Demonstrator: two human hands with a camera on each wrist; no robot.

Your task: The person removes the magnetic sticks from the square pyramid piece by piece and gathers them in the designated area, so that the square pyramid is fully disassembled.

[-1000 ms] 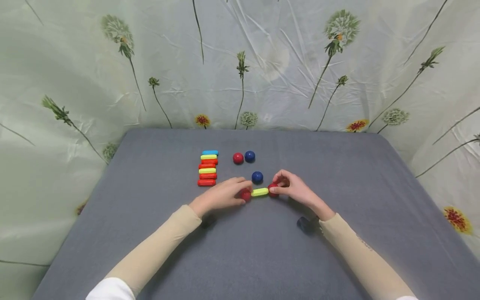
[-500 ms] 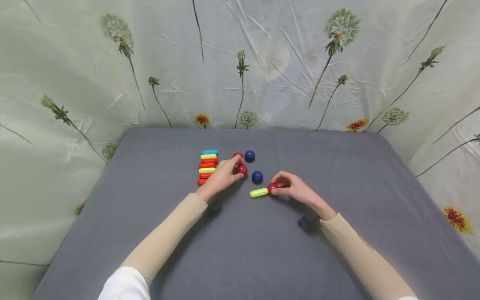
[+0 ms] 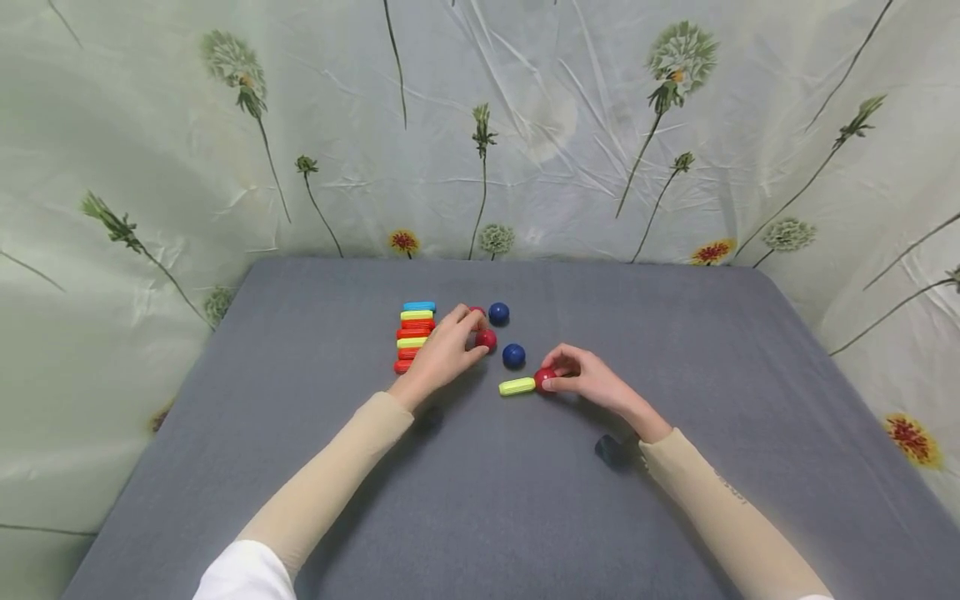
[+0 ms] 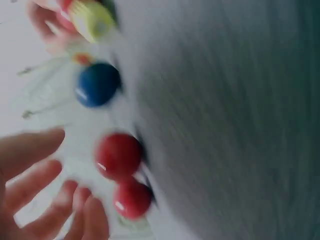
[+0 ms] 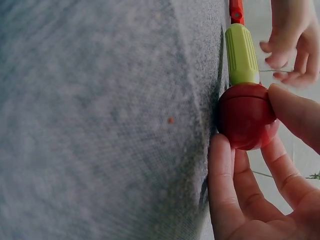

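My left hand (image 3: 438, 354) is over the table beside a red ball (image 3: 486, 340). In the left wrist view its fingers are spread and apart from that ball. A second red ball (image 3: 477, 312) lies just behind, partly hidden by the fingers. With thumb and fingertips, my right hand (image 3: 588, 381) grips another red ball (image 5: 245, 122) low at the table surface. A yellow-green ribbed stick (image 5: 242, 55) meets this ball's left side, and its other end is free. Between the two hands lies a blue ball (image 3: 513, 356).
Another blue ball (image 3: 498, 313) sits farther back. To the left is a stacked row of short sticks (image 3: 414, 333) in red, yellow-green and blue, partly covered by the left hand. The grey table (image 3: 480, 500) ends at a floral curtain (image 3: 555, 167).
My left hand has let go of a red ball, after moving it from the stick's left end back toward the other red ball. The right hand stays put on its ball.
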